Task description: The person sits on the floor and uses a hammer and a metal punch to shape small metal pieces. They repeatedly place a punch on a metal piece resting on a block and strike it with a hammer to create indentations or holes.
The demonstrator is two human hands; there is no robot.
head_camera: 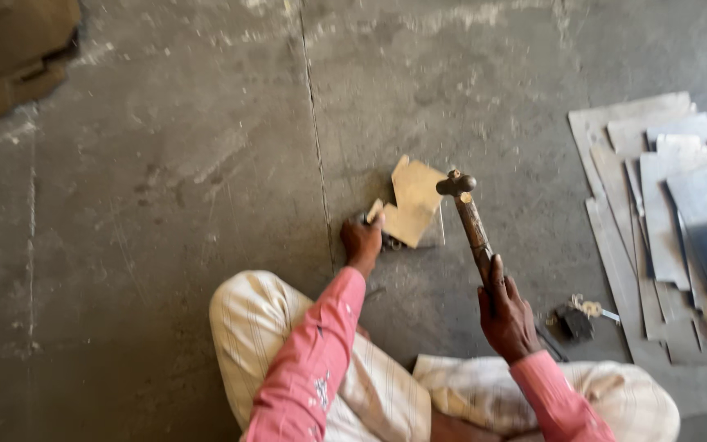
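Nearest the camera, the person sits on the concrete floor [165, 205] with knees in pale striped cloth and pink sleeves reaching forward. The right hand [507, 315] has its fingers wrapped tight round the wooden handle of a hammer [470, 217], whose dark metal head hangs just right of and slightly above a small cut metal sheet piece [413, 202]. The left hand [362, 240] presses down at the piece's near-left corner, fingers closed together on its edge; whether something small is pinched beneath them cannot be told. The piece lies flat near the middle of the view, just right of a long crack in the floor. It looks only partly worked: its outline is cut, no folds show, and the hammer is raised off it. To the right, a small dark tool [574, 322] lies near the right knee, and beyond it a stack of grey metal sheets [673, 213] crowds that side. Left and far floor gives the wider swinging room, up to a brown shape [10, 57] at the far-left corner.
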